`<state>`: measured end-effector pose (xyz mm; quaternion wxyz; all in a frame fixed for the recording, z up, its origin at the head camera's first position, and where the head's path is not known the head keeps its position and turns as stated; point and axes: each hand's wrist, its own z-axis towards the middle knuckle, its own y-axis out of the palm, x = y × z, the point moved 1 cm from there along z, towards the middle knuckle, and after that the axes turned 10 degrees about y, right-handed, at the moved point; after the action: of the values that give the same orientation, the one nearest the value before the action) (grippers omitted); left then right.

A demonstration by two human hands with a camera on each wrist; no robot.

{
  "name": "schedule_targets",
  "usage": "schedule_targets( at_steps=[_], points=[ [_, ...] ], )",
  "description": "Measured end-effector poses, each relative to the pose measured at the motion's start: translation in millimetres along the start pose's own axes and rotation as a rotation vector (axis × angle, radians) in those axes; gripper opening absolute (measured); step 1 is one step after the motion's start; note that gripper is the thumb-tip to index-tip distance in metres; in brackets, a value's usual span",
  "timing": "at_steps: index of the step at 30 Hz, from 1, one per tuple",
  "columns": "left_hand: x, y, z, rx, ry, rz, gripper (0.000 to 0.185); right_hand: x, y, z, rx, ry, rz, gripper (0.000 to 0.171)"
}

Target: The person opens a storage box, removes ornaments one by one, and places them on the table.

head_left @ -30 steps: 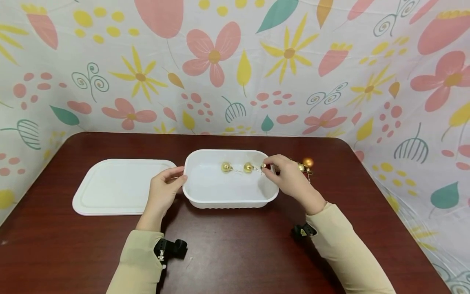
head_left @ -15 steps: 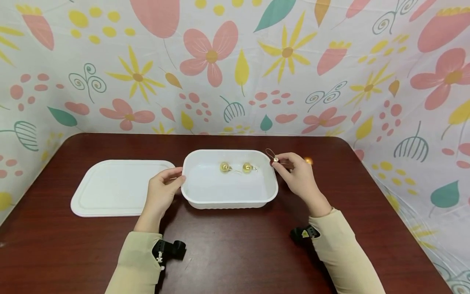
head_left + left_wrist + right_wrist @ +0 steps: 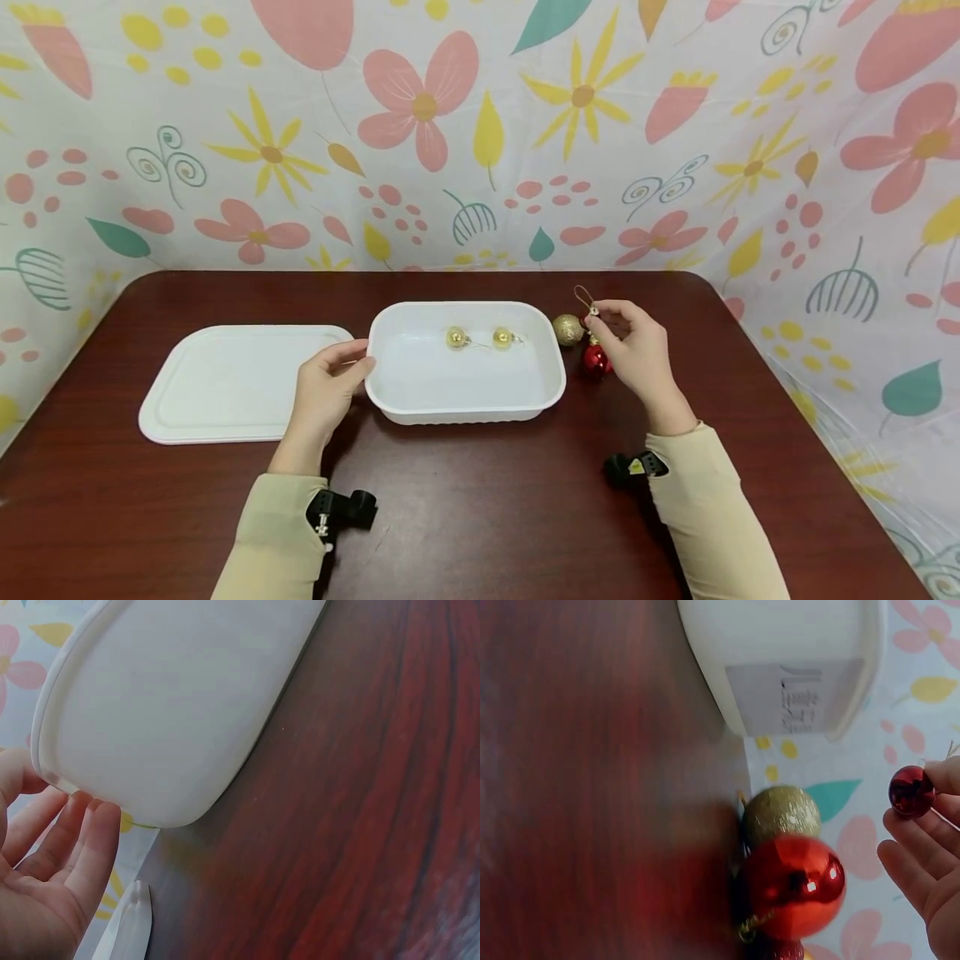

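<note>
A white plastic box (image 3: pixel 465 392) stands at the middle of the table, with two small gold Christmas baubles (image 3: pixel 456 337) inside toward its back. My left hand (image 3: pixel 330 387) holds the box's left end by the rim, thumb and fingers at the edge. Pinched in my right hand (image 3: pixel 636 346) is a small dark red bauble (image 3: pixel 912 792), raised right of the box, its gold loop sticking up. Below that hand lie a glittery gold bauble (image 3: pixel 567 330) and a shiny red bauble (image 3: pixel 596 361), with more baubles partly hidden behind them.
A flat white lid (image 3: pixel 240 383) lies on the brown table (image 3: pixel 480 517) left of the box, partly behind my left hand. A flowered cloth (image 3: pixel 480 150) hangs along the back and sides. A label (image 3: pixel 795 697) is on the box's right end.
My right hand has moved from over the box's right edge out to the right, still pinching the small red bauble. This uncovers the larger baubles on the table. My left hand stays at the rim.
</note>
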<state>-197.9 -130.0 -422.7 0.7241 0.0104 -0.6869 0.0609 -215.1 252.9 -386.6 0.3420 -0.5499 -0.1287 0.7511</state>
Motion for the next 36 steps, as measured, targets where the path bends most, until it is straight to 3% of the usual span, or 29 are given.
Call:
schedule_targets(
  at_steps=[8, 20, 36],
  points=[
    [1.2, -0.4, -1.9, 0.000, 0.000, -0.006, 0.035, 14, -16, 6, 0.043, 0.123, 0.002, 0.022],
    [0.1, 0.1, 0.2, 0.006, 0.014, 0.002, 0.033, 38, -34, 12, 0.088, 0.273, -0.099, 0.025],
    [-0.6, 0.9, 0.4, 0.008, 0.006, 0.001, 0.033, 59, -42, 12, -0.030, 0.350, -0.304, 0.027]
  ],
)
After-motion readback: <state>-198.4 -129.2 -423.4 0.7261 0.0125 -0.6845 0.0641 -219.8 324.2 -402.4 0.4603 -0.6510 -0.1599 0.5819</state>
